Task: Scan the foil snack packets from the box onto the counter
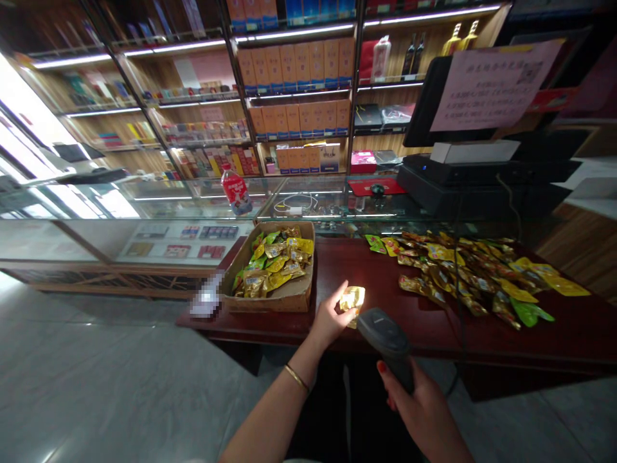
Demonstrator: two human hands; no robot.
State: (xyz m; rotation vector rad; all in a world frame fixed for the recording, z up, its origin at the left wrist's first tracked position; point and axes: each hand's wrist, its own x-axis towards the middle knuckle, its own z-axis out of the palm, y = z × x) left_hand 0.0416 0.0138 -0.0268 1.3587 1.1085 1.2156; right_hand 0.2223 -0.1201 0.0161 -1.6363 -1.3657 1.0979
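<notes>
My left hand [331, 316] is closed on a gold snack packet [352, 298], lit brightly by the scanner's beam, above the near part of the dark red table [340, 257]. In my right hand [409, 395] is a black handheld barcode scanner [385, 337], its head close to the packet and turned towards it. To the left, a cardboard box [289, 303] holds several gold, yellow and green packets [277, 260]. A spread pile of similar packets [463, 270] lies on the right half of the table.
Behind the table runs a glass counter [187, 193] with a red-labelled bottle [236, 190], a white cable [296, 207] and a mouse [377, 190]. A monitor [427, 103] with a paper notice stands at the right. The scanner's cord hangs across the pile. Shelves of boxes [301, 64] line the wall.
</notes>
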